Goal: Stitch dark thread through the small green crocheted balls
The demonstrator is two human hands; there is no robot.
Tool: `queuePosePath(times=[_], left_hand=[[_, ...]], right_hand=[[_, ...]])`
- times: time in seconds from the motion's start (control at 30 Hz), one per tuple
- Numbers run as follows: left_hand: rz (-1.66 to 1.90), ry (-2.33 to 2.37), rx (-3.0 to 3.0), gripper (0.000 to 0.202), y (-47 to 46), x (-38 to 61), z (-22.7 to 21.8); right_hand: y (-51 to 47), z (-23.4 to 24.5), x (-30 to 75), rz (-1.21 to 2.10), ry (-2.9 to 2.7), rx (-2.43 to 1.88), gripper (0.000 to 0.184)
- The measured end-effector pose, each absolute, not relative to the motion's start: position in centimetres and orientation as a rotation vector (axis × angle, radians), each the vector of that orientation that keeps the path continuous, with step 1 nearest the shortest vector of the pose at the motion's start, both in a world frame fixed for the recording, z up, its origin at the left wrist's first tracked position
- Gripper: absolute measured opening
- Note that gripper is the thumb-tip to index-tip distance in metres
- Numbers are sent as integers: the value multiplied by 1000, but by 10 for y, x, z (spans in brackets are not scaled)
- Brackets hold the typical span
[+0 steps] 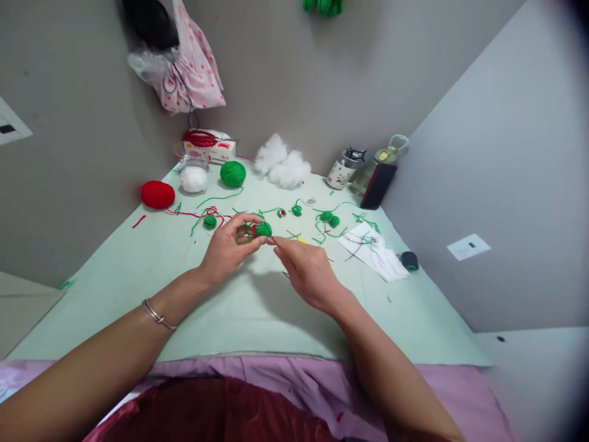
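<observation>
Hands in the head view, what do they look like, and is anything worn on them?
The left hand and right hand are ungloved. A slim silver-coloured bangle circles the left wrist; the right wrist shows none. No sleeve covers either forearm.

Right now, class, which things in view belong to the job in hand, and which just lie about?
Likely in the job:
green piece, held in the left hand
green yarn ball
white fluff

Probably just lying about:
jar
bottle
dark phone
</observation>
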State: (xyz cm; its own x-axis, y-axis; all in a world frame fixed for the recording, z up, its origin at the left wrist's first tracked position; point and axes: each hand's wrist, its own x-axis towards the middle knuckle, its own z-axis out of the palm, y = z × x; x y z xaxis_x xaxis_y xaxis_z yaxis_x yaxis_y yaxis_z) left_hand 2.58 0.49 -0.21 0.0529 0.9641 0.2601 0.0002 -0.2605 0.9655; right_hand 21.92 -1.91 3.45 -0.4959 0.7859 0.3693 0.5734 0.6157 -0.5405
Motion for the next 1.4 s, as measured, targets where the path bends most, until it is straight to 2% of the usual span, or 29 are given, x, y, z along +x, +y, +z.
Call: queuePosePath(times=[0.1, 0.2, 0.3, 0.43, 0.5, 0.63, 1.03, 1.4], left_hand=[[1423, 1061, 1414, 31, 5, 22, 4], [1461, 1069, 1391, 30, 6, 17, 7], [1505, 1065, 1404, 28, 8, 14, 9], [1529, 1000, 1369, 28, 6, 16, 11], [1524, 979, 1353, 29, 4, 17, 12], [1470, 961, 1357, 31, 2, 18, 10], [1497, 882, 1406, 24, -1, 25, 2], [1399, 885, 1364, 21, -5, 25, 6]], right_hand=[[-19, 23, 217, 61, -2385, -971, 35], [-24, 18, 217, 20, -2402, -891, 35], [-33, 21, 218, 194, -2213, -960, 28], [-39, 34, 216, 688, -1924, -1004, 20], [-37, 39, 214, 828, -1872, -963, 18], [-30, 40, 212, 868, -1799, -970, 14], [-27, 34, 207, 1103, -1681, -1140, 21], [-20, 19, 205, 1118, -1615, -995, 17]])
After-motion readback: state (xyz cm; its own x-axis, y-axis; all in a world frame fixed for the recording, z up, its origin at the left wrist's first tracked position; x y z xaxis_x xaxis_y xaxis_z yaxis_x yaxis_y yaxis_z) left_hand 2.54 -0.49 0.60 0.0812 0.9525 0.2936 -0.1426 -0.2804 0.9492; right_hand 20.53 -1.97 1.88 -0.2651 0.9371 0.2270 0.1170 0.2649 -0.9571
